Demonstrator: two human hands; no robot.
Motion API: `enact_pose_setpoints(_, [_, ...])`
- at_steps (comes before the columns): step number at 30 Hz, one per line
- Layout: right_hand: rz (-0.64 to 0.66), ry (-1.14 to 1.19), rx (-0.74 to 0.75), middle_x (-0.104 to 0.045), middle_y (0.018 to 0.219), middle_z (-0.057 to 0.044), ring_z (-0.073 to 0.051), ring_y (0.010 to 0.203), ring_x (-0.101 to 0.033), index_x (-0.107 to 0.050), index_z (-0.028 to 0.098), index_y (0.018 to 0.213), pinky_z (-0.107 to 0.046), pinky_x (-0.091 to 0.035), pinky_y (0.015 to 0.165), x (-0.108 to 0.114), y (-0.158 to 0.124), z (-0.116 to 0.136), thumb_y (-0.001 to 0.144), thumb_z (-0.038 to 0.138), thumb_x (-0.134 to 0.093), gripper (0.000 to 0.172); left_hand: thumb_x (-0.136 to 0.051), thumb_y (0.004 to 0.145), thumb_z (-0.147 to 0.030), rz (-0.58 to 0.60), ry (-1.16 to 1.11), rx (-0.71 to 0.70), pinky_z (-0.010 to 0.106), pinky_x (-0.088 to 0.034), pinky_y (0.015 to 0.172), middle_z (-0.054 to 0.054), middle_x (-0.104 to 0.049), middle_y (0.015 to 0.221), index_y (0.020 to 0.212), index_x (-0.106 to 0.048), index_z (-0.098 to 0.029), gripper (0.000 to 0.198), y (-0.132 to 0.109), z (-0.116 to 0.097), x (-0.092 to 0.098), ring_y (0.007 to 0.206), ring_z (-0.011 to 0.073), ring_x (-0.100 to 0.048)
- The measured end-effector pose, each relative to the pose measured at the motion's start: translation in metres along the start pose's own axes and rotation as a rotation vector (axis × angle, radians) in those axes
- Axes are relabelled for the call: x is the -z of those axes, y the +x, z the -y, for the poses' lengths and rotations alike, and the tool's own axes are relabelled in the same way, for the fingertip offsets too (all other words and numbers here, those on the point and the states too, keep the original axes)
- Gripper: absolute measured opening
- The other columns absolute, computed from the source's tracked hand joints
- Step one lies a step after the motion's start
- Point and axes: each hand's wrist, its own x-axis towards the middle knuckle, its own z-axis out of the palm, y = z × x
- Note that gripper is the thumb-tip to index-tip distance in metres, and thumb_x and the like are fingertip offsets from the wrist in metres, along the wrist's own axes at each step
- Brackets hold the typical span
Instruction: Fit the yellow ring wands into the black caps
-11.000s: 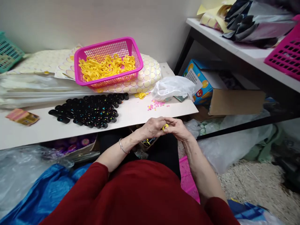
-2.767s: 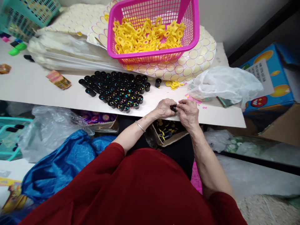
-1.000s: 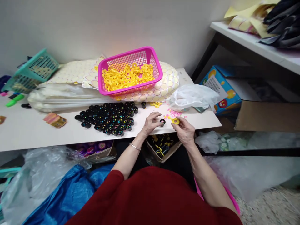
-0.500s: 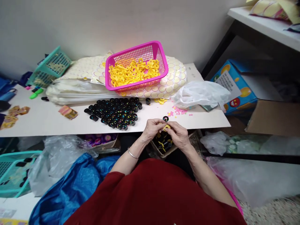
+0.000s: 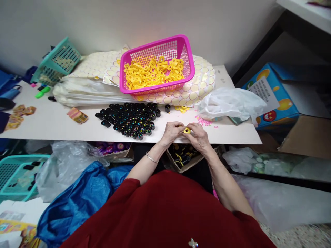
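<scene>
Nearer the person than the bright pink plastic mesh basket, and a little to its right, the small yellow plastic ring is pinched between the fingertips of the left hand and the right hand, which meet around it. Its centre looks dark; whether a black piece sits behind it, the fingers hide.

The likeliest slip is the ring springing from so small a grip if pushed unevenly. It is near the front edge of the white tabletop, so it could drop into the brown cardboard carton below, among similar yellow and black pieces.

In front of the basket, the cluster of black round plastic cups holds loose coloured bits; a leftward sweep could tip some. The tiny pink rings, right of the basket's front, could scatter if brushed.
</scene>
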Motion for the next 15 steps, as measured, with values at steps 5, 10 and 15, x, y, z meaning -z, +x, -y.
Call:
enact_pose_setpoints(5, [0.019,-0.026,-0.005,-0.061,0.093,-0.008,-0.024,0.087,-0.055,-0.06,0.022,0.096,-0.039,-0.047,0.077,-0.0016,0.0019,-0.0051,0.081,0.033,-0.056,0.018,-0.072,0.053,-0.032,-0.008,0.049,0.013,0.022,-0.034,0.055,-0.002,-0.057,0.053,0.057,-0.065,-0.012,0.022,0.0054,0.0038,0.0007,0.054,0.0076,-0.046])
enact_pose_setpoints(10, [0.062,-0.063,-0.028,-0.061,0.091,-0.008,-0.025,0.087,-0.055,-0.06,0.021,0.093,-0.039,-0.047,0.077,0.0006,0.0039,-0.0055,0.08,0.031,-0.057,0.017,-0.07,0.054,-0.03,-0.002,0.052,0.034,0.022,-0.033,0.053,-0.003,-0.055,0.051,0.057,-0.064,-0.012,0.019,0.007,0.0052,-0.0006,0.052,0.0071,-0.044])
enact_pose_setpoints(15, [0.07,-0.051,-0.049,-0.061,0.094,-0.008,-0.024,0.087,-0.055,-0.06,0.021,0.094,-0.038,-0.047,0.077,0.0017,0.0039,-0.0059,0.08,0.03,-0.056,0.017,-0.068,0.056,-0.028,0.021,0.068,0.036,0.022,-0.033,0.054,-0.003,-0.055,0.052,0.058,-0.063,-0.012,0.017,0.0074,0.0074,-0.0025,0.053,0.0073,-0.045])
